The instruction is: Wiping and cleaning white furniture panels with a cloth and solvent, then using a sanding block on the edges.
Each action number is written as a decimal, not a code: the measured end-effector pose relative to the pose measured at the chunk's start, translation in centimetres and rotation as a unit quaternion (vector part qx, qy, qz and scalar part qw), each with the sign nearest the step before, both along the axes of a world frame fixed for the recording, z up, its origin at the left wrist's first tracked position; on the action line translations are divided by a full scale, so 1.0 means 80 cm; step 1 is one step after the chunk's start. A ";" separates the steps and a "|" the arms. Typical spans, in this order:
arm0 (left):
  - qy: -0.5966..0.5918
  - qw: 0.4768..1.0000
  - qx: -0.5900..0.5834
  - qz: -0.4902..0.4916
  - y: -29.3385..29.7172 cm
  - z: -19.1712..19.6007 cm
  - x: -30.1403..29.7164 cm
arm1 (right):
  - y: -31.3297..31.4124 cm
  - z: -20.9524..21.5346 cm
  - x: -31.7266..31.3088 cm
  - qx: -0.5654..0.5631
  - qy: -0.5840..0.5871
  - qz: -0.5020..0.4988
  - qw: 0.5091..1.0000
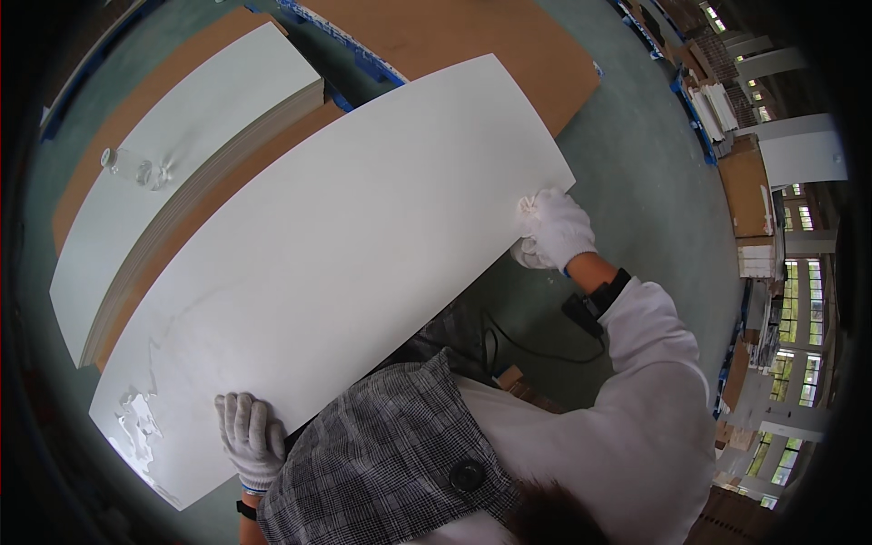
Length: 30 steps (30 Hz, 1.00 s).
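Note:
A large white panel lies across in front of me, its near edge close to my apron. Near its left end my left hand, in a white knit glove, rests flat with the fingers stretched out. A shiny wet patch spreads on the panel beyond that hand. My right hand, also gloved, is closed at the panel's right end, on a crumpled white cloth pressed against the surface by the edge. More white material shows below the edge there; whether it is cloth or glove I cannot tell.
A stack of white panels stands behind on brown board, with a clear bottle lying on top. Brown sheets on a blue pallet are farther back. A dark cable runs along the floor at right.

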<state>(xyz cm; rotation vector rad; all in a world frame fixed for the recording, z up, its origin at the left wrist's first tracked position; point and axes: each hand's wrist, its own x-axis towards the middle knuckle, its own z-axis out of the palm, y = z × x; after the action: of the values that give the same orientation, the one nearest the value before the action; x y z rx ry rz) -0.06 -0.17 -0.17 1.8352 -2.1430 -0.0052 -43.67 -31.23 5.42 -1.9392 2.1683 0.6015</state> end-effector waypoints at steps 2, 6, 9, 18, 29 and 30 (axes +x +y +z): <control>0.005 1.000 -0.005 -0.003 -0.001 0.000 0.000 | -0.001 -0.010 -0.008 -0.031 -0.004 -0.012 0.999; 0.006 1.000 0.010 -0.001 0.000 0.002 0.001 | 0.003 0.008 0.010 -0.018 0.003 -0.004 1.000; 0.005 1.000 0.006 -0.003 0.002 -0.003 0.003 | 0.004 0.009 0.012 -0.003 0.014 -0.001 1.000; 0.012 1.000 -0.010 -0.004 0.003 -0.005 0.003 | -0.003 -0.012 0.000 -0.013 0.003 -0.042 0.999; -0.004 1.000 -0.015 -0.004 0.002 -0.007 0.005 | -0.014 -0.008 -0.020 -0.058 -0.054 0.000 0.997; -0.006 1.000 -0.016 -0.003 0.003 -0.007 0.005 | -0.014 -0.002 -0.011 -0.059 -0.056 0.001 0.997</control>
<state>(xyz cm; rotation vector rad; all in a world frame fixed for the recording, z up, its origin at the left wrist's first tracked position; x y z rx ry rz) 0.35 0.09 -0.70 1.8162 -2.1437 0.0398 -44.53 -32.39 5.27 -1.9822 2.1767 0.3624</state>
